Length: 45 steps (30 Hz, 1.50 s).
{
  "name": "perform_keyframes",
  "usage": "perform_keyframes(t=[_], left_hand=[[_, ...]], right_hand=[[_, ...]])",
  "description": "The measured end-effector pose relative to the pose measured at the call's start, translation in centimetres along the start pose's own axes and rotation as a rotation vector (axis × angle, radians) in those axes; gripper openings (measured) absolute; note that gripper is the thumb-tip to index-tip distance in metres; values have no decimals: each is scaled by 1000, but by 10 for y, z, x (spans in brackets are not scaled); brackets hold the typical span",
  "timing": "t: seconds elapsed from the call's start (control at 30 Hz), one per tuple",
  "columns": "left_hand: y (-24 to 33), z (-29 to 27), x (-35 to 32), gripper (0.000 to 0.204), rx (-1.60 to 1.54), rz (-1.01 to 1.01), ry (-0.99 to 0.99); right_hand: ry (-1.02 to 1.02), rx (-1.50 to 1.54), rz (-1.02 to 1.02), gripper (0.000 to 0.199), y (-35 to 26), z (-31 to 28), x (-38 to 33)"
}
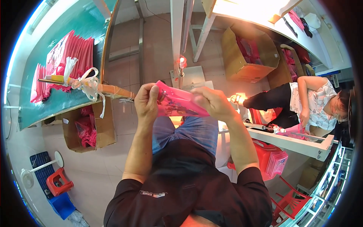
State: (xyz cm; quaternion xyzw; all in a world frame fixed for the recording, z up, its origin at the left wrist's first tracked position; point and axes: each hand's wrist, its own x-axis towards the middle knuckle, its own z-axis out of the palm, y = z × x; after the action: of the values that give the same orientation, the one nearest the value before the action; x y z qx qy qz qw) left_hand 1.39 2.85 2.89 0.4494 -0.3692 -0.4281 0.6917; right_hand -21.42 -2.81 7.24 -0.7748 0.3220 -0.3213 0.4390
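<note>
Both hands pinching pink pouch point(177, 102): left hand point(146, 102) grip, right hand point(211, 102) grip; glossy, printed.

Light: bright, even, daylight-like
Glare: blown-out white table point(245, 9) top centre
Edges: strong fisheye bend, black vignette
Focus: sharp centre, softer rim

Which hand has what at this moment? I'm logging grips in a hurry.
Left hand: closed on the left end of the flat pink plastic pouch.
Right hand: closed on the pouch's right end.
</note>
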Motion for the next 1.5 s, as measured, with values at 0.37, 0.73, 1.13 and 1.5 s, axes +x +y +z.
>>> perform_keyframes(t=[0.37,0.73,1.13,1.5], left_hand=[[17,13,2,18,-122,-47,-52],[22,13,8,15,-152,48,-40],[8,8,10,18,-144,-11,289],[14,1,-3,16,88,-107,-166]], right_hand=[[181,-45,80,20,10,-2,-15],[268,435,158,38,43,20,-32],[385,141,-15,36,29,29,-30],[503,666,178,31,33,20,-25]])
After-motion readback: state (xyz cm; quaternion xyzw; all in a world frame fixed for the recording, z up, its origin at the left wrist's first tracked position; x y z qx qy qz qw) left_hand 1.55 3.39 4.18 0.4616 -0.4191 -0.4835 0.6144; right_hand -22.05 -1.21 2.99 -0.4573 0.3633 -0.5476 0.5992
